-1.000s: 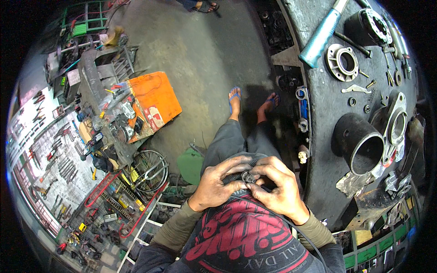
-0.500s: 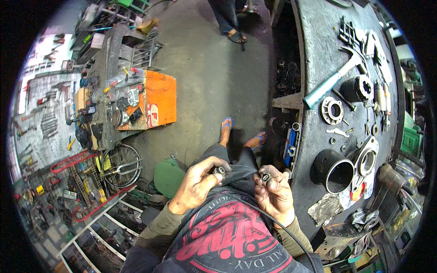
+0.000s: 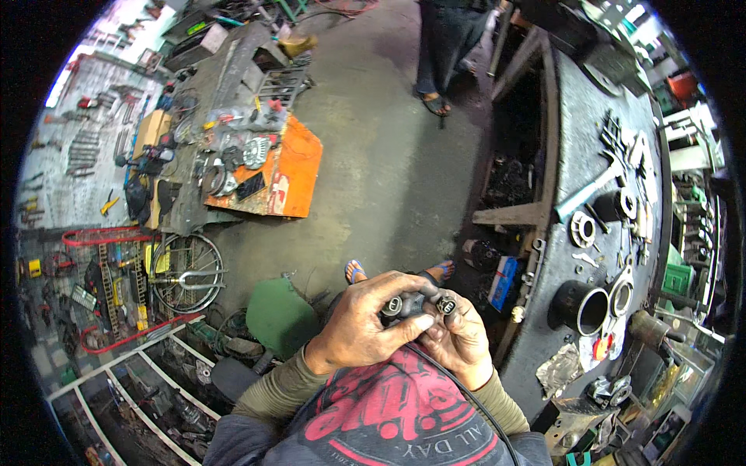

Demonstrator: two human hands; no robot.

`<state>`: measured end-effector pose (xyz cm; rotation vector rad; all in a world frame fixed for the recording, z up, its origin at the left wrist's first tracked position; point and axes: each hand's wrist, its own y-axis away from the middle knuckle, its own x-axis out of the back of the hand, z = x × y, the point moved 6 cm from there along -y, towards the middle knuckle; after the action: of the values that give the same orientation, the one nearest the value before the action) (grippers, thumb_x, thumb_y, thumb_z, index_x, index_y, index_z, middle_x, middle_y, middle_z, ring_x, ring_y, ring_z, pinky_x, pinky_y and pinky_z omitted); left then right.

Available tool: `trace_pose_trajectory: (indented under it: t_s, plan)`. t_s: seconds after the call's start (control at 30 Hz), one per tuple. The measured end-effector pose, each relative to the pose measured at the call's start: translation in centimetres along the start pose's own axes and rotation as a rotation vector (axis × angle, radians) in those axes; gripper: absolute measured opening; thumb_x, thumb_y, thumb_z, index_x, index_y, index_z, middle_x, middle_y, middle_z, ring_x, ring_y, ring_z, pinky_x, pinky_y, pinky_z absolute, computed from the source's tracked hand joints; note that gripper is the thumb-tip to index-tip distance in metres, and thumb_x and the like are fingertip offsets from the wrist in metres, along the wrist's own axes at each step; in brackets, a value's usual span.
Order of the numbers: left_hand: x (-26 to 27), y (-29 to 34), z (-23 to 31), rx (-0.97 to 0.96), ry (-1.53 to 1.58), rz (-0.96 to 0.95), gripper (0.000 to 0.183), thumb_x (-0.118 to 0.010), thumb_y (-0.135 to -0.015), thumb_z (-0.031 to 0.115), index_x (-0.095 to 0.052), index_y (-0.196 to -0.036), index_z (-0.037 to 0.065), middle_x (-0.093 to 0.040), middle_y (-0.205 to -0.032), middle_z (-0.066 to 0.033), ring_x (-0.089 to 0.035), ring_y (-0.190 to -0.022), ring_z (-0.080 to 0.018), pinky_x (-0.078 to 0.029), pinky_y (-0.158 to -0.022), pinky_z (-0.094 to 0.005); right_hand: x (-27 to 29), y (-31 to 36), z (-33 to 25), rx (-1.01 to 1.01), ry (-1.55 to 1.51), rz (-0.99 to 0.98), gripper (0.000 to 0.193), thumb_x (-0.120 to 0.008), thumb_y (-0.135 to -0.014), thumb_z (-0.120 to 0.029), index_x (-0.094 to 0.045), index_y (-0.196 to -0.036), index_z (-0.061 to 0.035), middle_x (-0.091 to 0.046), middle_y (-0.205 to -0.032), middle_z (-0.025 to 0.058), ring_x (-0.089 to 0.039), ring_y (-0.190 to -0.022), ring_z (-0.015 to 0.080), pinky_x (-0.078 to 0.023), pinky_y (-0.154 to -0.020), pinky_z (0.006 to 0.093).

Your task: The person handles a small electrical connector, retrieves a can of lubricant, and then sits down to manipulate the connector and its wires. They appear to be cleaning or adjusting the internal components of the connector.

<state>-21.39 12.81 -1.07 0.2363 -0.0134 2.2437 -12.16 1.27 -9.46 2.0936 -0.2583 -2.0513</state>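
Note:
Close together in front of my shirt, both hands are closed on small dark cable connectors. My left hand [image 3: 365, 320] pinches one connector [image 3: 392, 306], its round end with small slots facing up. In my right hand [image 3: 460, 334] is a second connector [image 3: 446, 305], held between thumb and fingers with its slotted end also up. The two ends are a short gap apart. A black cable [image 3: 466, 392] passes under my right hand and runs over my right forearm to the lower edge. How it joins the connectors is hidden by my fingers.
On my right stands a dark workbench [image 3: 553, 268] bearing a hammer [image 3: 588, 190], a black cylinder [image 3: 579, 307] and metal rings. A green seat [image 3: 280, 314] is at my left, beyond it an orange cabinet [image 3: 299, 175] and a wheel [image 3: 189, 272]. Another person [image 3: 443, 54] stands ahead.
My hands have come together, bringing the two connectors from well apart to nearly side by side. The view has shifted, so the workbench sits farther right. Both connectors stay held.

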Motion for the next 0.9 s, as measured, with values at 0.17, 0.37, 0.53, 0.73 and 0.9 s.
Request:
trace_pose_trajectory:
  t_s: [0.17,0.37,0.53,0.73,0.9]
  plan:
    - [8.2,4.9,-0.3,-0.113,-0.166,0.077,0.035,-0.080,-0.079,0.007,-0.069,-0.111,-0.001,-0.071,-0.102,-0.0159,-0.070,-0.092,-0.0278,-0.054,-0.083,-0.0363,-1.4,-4.4,8.5,-0.106,0.138,0.020,0.046,-0.075,-0.090,-0.017,-0.061,-0.129,0.0009,-0.068,-0.105,0.0102,-0.064,-0.083,0.0204,-0.052,-0.065,0.0337]
    - [17.3,12.3,-3.4,-0.060,-0.157,0.239,0.030,-0.079,-0.084,0.015,-0.071,-0.110,0.003,-0.070,-0.096,-0.0147,-0.069,-0.089,-0.0310,-0.054,-0.082,-0.0380,-3.6,-8.7,17.9,-0.203,0.456,0.080,0.050,-0.077,-0.088,-0.024,-0.061,-0.125,0.0066,-0.070,-0.098,0.0126,-0.066,-0.080,0.0206,-0.054,-0.070,0.0329]
    - [24.1,17.8,-6.7,0.023,-0.238,0.365,0.029,-0.075,-0.088,0.019,-0.069,-0.112,0.005,-0.070,-0.104,-0.0155,-0.067,-0.098,-0.0356,-0.054,-0.087,-0.0404,-5.6,-13.0,23.7,-0.292,0.718,0.149,0.035,-0.067,-0.095,-0.006,-0.059,-0.126,0.0078,-0.071,-0.102,0.0155,-0.071,-0.083,0.0226,-0.062,-0.076,0.0357]
    - [28.3,20.7,-9.8,0.061,-0.380,0.520,0.029,-0.070,-0.089,0.021,-0.061,-0.111,0.004,-0.065,-0.102,-0.0185,-0.064,-0.096,-0.0399,-0.050,-0.085,-0.0475,-5.1,-19.6,27.5,-0.359,1.269,0.128,0.019,-0.066,-0.098,-0.009,-0.066,-0.110,0.0054,-0.071,-0.088,0.0066,-0.064,-0.075,0.0120,-0.053,-0.071,0.0247]
    - [33.6,20.4,-12.6,0.196,-0.367,0.663,0.031,-0.070,-0.091,0.022,-0.060,-0.114,0.004,-0.066,-0.103,-0.0196,-0.064,-0.098,-0.0403,-0.052,-0.084,-0.0468,-8.5,-27.4,29.2,-0.094,1.928,-0.168,0.024,-0.078,-0.081,-0.012,-0.061,-0.090,0.0022,-0.060,-0.089,0.0106,-0.059,-0.084,0.0199,-0.048,-0.076,0.0337]
